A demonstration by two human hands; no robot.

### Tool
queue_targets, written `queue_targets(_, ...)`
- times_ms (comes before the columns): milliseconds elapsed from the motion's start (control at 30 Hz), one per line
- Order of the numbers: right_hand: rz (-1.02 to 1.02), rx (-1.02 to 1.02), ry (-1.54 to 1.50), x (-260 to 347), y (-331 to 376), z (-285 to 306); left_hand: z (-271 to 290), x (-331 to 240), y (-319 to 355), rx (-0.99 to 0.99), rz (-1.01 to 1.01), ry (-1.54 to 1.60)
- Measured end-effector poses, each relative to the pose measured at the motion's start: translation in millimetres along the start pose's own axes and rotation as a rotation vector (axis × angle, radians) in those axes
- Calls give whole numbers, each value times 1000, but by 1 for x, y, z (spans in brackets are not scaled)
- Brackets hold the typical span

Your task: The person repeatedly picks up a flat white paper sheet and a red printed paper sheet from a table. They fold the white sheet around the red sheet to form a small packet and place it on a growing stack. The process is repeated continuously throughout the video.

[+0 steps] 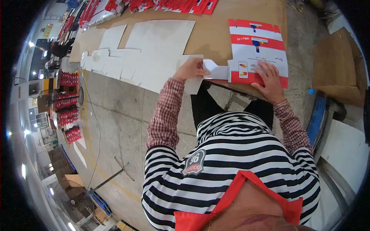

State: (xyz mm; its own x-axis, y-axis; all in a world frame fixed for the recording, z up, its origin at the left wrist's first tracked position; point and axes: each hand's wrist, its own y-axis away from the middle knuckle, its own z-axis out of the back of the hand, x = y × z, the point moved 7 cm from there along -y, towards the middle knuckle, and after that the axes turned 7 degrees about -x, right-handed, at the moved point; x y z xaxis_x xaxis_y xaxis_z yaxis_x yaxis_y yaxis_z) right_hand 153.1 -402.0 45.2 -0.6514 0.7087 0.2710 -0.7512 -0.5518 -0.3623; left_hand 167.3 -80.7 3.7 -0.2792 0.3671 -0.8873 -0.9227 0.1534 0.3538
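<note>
A flat red-and-white printed carton (257, 54) lies at the table's near right edge. My right hand (268, 79) rests on its lower part, with the fingers spread and holding nothing. From the carton's left side a white flap (216, 72) sticks out, its end bent upward. Between thumb and fingers, my left hand (191, 69) pinches that raised end. Under the left hand lie pale blank card sheets (162, 42), overlapping along the table edge.
Brown board covers the table (216, 32). Folded red-and-white cartons (173, 4) are heaped along the far side. An open cardboard box (335, 65) stands on the right. Stacks of red packs (69, 115) and a metal stand (115, 173) are off to the left.
</note>
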Motion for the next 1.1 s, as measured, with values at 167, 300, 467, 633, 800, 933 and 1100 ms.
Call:
queue_targets(167, -1, 142, -373, 21, -30, -32, -24, -27, 67, -716, -436, -624)
queue_targets(300, 194, 18, -557, 79, -83, -44, -36, -28, 75, -690, -443, -432)
queue_targets(467, -13, 11, -712, 69, -81, -42, -41, -19, 62, -584, -247, -408)
queue_targets(633, 134, -63, -568, 63, -70, -41, -84, -35, 91, -482, -586, -1027)
queue_targets(800, 242, 148, -551, 67, -61, -59, -74, -22, 114, -296, -699, -1274)
queue_targets(933, 382, 255, -549, 79, -56, -44, -37, 8, 125, -283, -811, -899)
queue_targets(1100, 372, 275, -561, 79, -45, -41, -16, -4, 145, -930, -382, -404)
